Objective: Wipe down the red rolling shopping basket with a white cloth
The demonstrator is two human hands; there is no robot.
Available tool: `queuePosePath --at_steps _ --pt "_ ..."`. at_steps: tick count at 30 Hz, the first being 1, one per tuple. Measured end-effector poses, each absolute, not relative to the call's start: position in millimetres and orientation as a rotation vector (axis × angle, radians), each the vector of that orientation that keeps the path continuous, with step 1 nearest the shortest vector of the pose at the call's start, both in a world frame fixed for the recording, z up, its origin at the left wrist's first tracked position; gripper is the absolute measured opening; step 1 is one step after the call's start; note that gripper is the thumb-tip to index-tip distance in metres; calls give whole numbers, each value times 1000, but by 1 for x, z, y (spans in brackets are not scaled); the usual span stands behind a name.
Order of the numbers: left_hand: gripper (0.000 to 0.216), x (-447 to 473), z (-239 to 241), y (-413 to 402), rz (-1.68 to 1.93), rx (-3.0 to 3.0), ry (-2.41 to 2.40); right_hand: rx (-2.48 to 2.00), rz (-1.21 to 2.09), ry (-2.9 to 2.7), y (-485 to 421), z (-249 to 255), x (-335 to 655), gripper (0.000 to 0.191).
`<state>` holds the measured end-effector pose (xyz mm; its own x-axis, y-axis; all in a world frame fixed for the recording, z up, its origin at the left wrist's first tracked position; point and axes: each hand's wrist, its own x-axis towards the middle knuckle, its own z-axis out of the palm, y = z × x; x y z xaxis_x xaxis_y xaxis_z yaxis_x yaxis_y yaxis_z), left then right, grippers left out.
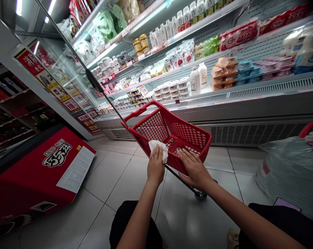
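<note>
A red plastic rolling shopping basket (184,122) with lattice sides stands tilted on the tiled floor in front of me. My left hand (155,164) presses a white wipe (153,144) against the upper edge of its near side. To the right, my right hand (194,169) grips the near rim, fingers over the top and thumb on the outside. At the far left end of the basket is its red handle (139,112). A small black wheel (199,195) shows beneath it. Nothing lies inside the basket that I can see.
Behind the basket is an open refrigerated shelf (250,97) with bottles, cups and packets. A red freezer chest (42,176) stands at left. On the right are a clear plastic bag (283,173) and a phone (287,204). A glass door (60,58) is at upper left.
</note>
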<state>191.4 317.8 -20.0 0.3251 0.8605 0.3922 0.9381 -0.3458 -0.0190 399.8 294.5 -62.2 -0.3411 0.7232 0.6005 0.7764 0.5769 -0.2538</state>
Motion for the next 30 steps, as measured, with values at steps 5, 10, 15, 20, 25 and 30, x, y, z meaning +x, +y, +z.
queuePosePath --at_steps 5,10,15,20,25,30 --pt "77 210 -30 296 -456 -2426 -1502 -1127 2 -2160 288 -53 397 104" --pt "71 195 -20 301 -408 -2391 -1527 -1122 11 -2210 303 -50 434 101" --pt "76 213 -30 289 -443 -2345 -1572 -1298 -157 -2156 313 -70 443 107" --pt "81 223 -46 258 -436 -2463 -1475 -1285 -192 -2161 303 -71 426 108" --pt "82 192 -35 260 -492 -2354 -1623 -1161 -143 -2281 296 -60 422 94" --pt "79 197 -44 255 -467 -2299 -1672 -1102 -95 -2287 287 -58 401 98"
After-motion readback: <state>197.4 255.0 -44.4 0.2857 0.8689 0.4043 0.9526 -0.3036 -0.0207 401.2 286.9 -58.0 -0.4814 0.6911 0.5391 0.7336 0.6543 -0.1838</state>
